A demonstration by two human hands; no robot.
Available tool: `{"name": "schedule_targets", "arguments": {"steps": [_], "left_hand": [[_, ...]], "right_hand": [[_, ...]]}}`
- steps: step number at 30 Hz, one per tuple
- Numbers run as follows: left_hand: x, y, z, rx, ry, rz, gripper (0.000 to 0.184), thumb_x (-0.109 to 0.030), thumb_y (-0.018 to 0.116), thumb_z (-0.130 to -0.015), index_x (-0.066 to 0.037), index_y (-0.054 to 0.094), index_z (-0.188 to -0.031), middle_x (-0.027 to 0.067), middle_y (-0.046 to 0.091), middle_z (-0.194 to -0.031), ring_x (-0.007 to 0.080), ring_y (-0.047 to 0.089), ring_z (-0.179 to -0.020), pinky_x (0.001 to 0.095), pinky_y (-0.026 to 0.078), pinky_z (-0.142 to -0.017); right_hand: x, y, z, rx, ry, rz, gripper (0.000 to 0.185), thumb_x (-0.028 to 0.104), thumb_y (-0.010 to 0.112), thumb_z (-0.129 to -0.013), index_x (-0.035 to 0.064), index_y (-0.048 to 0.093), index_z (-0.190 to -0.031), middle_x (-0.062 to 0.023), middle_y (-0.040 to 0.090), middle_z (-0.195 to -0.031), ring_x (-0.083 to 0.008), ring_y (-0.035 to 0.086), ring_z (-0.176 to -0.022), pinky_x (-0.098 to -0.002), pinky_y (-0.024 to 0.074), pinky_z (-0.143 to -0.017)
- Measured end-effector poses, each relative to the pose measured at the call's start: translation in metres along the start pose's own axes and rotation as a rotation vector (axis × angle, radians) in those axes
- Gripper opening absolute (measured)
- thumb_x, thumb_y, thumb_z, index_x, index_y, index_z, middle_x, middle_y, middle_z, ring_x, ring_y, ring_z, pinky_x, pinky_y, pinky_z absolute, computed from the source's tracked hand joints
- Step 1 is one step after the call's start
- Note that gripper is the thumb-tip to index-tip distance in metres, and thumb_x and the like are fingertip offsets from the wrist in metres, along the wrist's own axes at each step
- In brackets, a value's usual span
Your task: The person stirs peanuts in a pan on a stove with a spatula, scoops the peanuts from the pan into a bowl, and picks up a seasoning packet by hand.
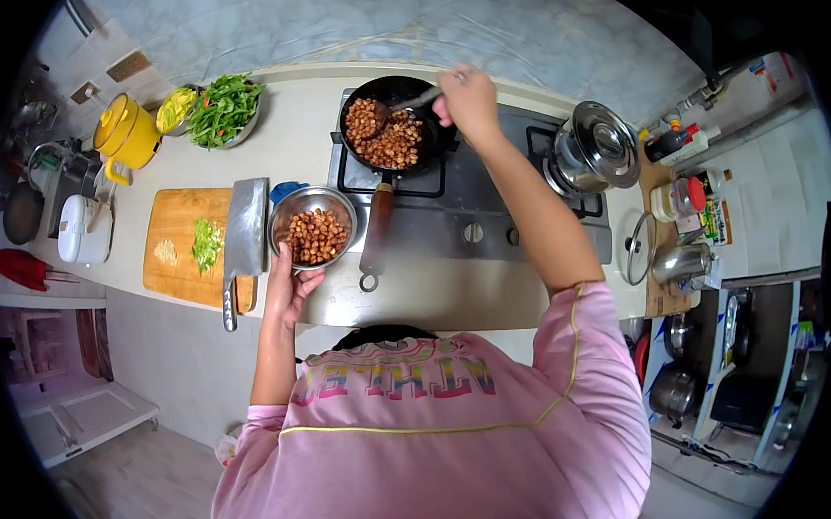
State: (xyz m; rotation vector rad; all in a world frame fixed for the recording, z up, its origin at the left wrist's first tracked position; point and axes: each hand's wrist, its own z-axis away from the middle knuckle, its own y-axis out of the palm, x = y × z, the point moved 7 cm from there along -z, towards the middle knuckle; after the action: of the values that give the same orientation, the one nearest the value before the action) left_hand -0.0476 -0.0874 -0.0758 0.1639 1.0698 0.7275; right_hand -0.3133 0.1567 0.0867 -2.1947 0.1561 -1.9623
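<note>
My left hand (291, 283) grips the near rim of a metal bowl (277, 220), its thumb up along the side. Brown diced pieces (317, 236) fill much of the bowl. Over the stove, my right hand (468, 104) is closed round the handle of a cooking spatula (412, 102). The spatula's head is down in a black frying pan (430, 143), among more brown diced pieces (392, 147), and is partly hidden by them. The pan's wooden handle (377, 223) points toward me, just right of the bowl.
A cleaver (245, 235) lies across the cutting board (174, 219), beside chopped greens (205, 245) and minced pale bits (165, 252). Behind are a bowl of green vegetables (225, 111) and a yellow pot (127, 132). A lidded steel pot (575, 155) occupies the right burner; a glass lid (639, 249) is nearby.
</note>
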Motion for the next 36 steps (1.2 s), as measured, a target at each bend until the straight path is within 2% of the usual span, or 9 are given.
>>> {"name": "schedule_targets", "arguments": {"steps": [4, 10, 13, 19, 24, 26, 30, 36], "left_hand": [[-0.001, 0.002, 0.003, 0.004, -0.002, 0.005, 0.047, -0.041, 0.044, -0.091, -0.009, 0.031, -0.123, 0.0156, 0.055, -0.105, 0.0204, 0.065, -0.069, 0.0264, 0.058, -0.057], [-0.003, -0.005, 0.005, 0.002, 0.004, 0.037, 0.051, -0.042, 0.045, -0.090, -0.010, 0.028, -0.127, 0.0156, 0.055, -0.106, 0.0203, 0.065, -0.069, 0.0264, 0.058, -0.057], [-0.003, -0.008, 0.006, -0.008, 0.008, 0.058, 0.051, -0.041, 0.045, -0.090, -0.011, 0.028, -0.127, 0.0155, 0.055, -0.106, 0.0204, 0.065, -0.069, 0.0263, 0.058, -0.056], [-0.001, -0.009, 0.005, -0.006, 0.003, 0.061, 0.052, -0.042, 0.046, -0.090, -0.010, 0.027, -0.127, 0.0155, 0.056, -0.105, 0.0205, 0.065, -0.069, 0.0264, 0.058, -0.056], [-0.006, -0.006, 0.005, -0.006, 0.012, 0.052, 0.053, -0.043, 0.046, -0.089, -0.010, 0.027, -0.127, 0.0153, 0.056, -0.104, 0.0202, 0.065, -0.069, 0.0262, 0.058, -0.056], [-0.011, -0.004, 0.007, -0.016, 0.022, 0.048, 0.053, -0.043, 0.047, -0.089, -0.010, 0.028, -0.126, 0.0154, 0.056, -0.104, 0.0201, 0.065, -0.068, 0.0261, 0.058, -0.056], [-0.014, -0.005, 0.006, -0.022, 0.039, 0.061, 0.053, -0.043, 0.047, -0.089, -0.008, 0.029, -0.125, 0.0157, 0.056, -0.102, 0.0202, 0.065, -0.067, 0.0261, 0.058, -0.055], [-0.021, 0.008, 0.001, -0.020, 0.049, 0.062, 0.054, -0.044, 0.045, -0.089, -0.006, 0.029, -0.124, 0.0169, 0.055, -0.103, 0.0207, 0.065, -0.070, 0.0264, 0.058, -0.057]], "right_hand": [[0.046, 0.029, -0.026, 0.107, -0.135, 0.250, 0.021, 0.016, 0.049, -0.078, -0.0033, 0.056, -0.079, -0.0109, 0.057, -0.049, -0.0152, 0.053, -0.037, -0.0267, 0.0454, -0.038], [0.061, 0.060, -0.054, 0.148, -0.149, 0.434, 0.024, 0.019, 0.048, -0.077, -0.0031, 0.057, -0.072, -0.0094, 0.056, -0.048, -0.0163, 0.052, -0.035, -0.0281, 0.0460, -0.040], [0.066, 0.064, -0.053, 0.157, -0.153, 0.466, 0.023, 0.017, 0.046, -0.076, -0.0027, 0.058, -0.077, -0.0079, 0.058, -0.048, -0.0170, 0.054, -0.036, -0.0275, 0.0479, -0.047], [0.065, 0.059, -0.053, 0.170, -0.105, 0.443, 0.024, 0.016, 0.048, -0.075, -0.0052, 0.057, -0.080, -0.0097, 0.057, -0.049, -0.0176, 0.054, -0.037, -0.0290, 0.0468, -0.043], [0.014, 0.020, -0.062, 0.128, -0.028, 0.065, 0.031, 0.015, 0.051, -0.076, -0.0110, 0.053, -0.093, -0.0122, 0.055, -0.050, -0.0186, 0.054, -0.038, -0.0283, 0.0443, -0.036], [-0.015, -0.009, -0.049, 0.041, 0.060, -0.148, 0.027, 0.014, 0.052, -0.077, -0.0079, 0.053, -0.092, -0.0113, 0.055, -0.051, -0.0173, 0.054, -0.038, -0.0274, 0.0436, -0.034], [-0.102, -0.041, -0.017, -0.049, 0.286, -0.384, 0.015, 0.015, 0.050, -0.082, 0.0008, 0.053, -0.084, -0.0122, 0.059, -0.059, -0.0143, 0.054, -0.042, -0.0247, 0.0437, -0.037], [-0.131, -0.039, 0.025, -0.097, 0.287, -0.571, 0.015, 0.017, 0.051, -0.085, 0.0018, 0.051, -0.086, -0.0122, 0.059, -0.060, -0.0148, 0.056, -0.046, -0.0255, 0.0458, -0.042]]}}
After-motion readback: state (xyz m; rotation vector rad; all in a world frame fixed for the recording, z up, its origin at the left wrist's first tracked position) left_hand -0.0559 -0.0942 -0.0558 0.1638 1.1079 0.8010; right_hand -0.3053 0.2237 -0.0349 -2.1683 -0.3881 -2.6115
